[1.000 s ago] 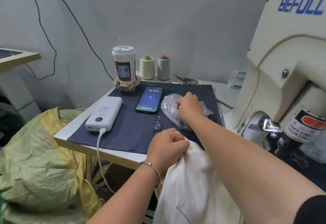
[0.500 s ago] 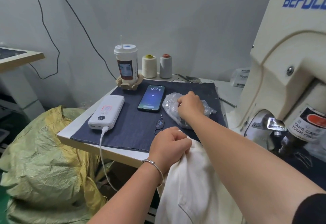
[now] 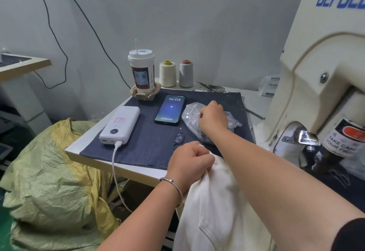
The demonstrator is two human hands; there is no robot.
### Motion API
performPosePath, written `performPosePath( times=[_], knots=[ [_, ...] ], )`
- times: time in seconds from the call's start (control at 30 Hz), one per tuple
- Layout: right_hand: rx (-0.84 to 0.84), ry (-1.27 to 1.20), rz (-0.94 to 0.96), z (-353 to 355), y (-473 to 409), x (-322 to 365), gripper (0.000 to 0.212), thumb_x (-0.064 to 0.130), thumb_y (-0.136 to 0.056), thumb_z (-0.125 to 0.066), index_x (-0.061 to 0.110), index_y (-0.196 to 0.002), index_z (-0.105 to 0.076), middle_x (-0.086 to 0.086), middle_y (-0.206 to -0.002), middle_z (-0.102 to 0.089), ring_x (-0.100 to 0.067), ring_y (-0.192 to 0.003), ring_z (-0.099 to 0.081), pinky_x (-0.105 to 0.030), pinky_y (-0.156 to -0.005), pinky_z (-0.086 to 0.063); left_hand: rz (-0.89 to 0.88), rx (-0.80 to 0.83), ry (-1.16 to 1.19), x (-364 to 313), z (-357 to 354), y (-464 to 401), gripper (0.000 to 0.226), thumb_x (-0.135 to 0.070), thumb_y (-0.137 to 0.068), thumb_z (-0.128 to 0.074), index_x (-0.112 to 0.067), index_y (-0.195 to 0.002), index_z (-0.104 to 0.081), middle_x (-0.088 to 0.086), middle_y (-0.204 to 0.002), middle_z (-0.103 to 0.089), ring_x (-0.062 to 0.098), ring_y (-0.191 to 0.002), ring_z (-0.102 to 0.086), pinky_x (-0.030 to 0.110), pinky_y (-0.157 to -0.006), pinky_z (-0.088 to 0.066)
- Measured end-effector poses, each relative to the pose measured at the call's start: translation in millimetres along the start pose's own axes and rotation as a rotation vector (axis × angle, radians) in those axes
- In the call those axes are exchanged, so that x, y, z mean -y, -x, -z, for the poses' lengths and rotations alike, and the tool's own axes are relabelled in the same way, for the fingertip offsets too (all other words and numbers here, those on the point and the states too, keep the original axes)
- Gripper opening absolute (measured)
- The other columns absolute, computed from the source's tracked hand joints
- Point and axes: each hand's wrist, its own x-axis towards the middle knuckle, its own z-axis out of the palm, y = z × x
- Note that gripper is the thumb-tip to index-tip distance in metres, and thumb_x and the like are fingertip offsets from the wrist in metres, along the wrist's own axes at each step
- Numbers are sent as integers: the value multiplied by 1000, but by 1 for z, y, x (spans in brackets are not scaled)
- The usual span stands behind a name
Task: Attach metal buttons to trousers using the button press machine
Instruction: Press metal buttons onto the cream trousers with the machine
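A: Head view, 16:03 on the phone (image 3: 170, 109). Left hand (image 3: 190, 160)?

B: Fingers curled tight, clamped on a bunch of the cream trousers (image 3: 215, 207) at the near edge of the surface (image 3: 126, 168). Bracelet on that wrist. The trousers hang down from the grip toward the lower frame.

A: Right hand (image 3: 213, 118)?

B: Reached across to the clear plastic bag (image 3: 194, 121) lying on the dark cloth (image 3: 146, 144). Fingers bent down into the bag; cannot tell whether they grip anything. Small metal pieces show through the plastic, too small to tell what they are.

A: Press machine (image 3: 320, 84)?

B: Far right, cream body, blue lettering at top, warning sticker near the head. Neither hand touches it; trousers are not under it.

A: Other items on the cloth?

B: Phone just left of the bag, screen lit. White power bank (image 3: 120, 125) further left, white cable running off the front edge. Small key fob (image 3: 178, 139) between phone and left hand. Cup (image 3: 141, 72) in a cardboard holder at the back corner; two thread spools (image 3: 176, 73) beside it, off the cloth.

A: Below the surface?

B: Yellow-green sack (image 3: 49, 181), left.
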Motion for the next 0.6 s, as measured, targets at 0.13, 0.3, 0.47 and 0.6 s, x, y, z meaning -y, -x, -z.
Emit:
performPosePath(
  times=[0.13, 0.3, 0.47, 0.6],
  knots=[
    [-22, -15, 38, 1, 0, 3, 30, 5, -95, -43, 6, -125, -46, -8, -131, -43, -21, -89, -42, -34, -72, -32, 3, 4, -8, 0, 1, -1, 17, -29, -54, -52, -25, -38, -57, -13, -63, -51, 10, -66, -51, 40, -77, -47],
    [-185, 173, 238, 40, 29, 3, 21, 3, -90, -49, 6, -107, -61, -7, -133, -41, -27, -120, -37, -30, -76, -28, 1, 10, -2, -1, 0, 0, 19, -30, -55, -53, -26, -37, -57, -16, -60, -52, 11, -66, -51, 36, -77, -46],
    [-364, -55, 341, 89, 116, -1, 10, 10, -92, -53, 7, -92, -63, -2, -115, -48, -21, -106, -42, -26, -66, -36, 18, 18, 54, -2, 0, -1, 19, -27, -55, -56, -27, -36, -58, -11, -53, -55, 13, -62, -52, 36, -72, -42],
    [-498, -362, 474, 122, 216, -62, 9, 13, -86, -61, 11, -78, -63, 4, -95, -54, -15, -89, -49, -21, -69, -40, 7, 25, 16, -2, -2, -2, 19, -24, -54, -54, -24, -35, -56, -14, -55, -55, 10, -65, -53, 32, -73, -41]
  ],
)
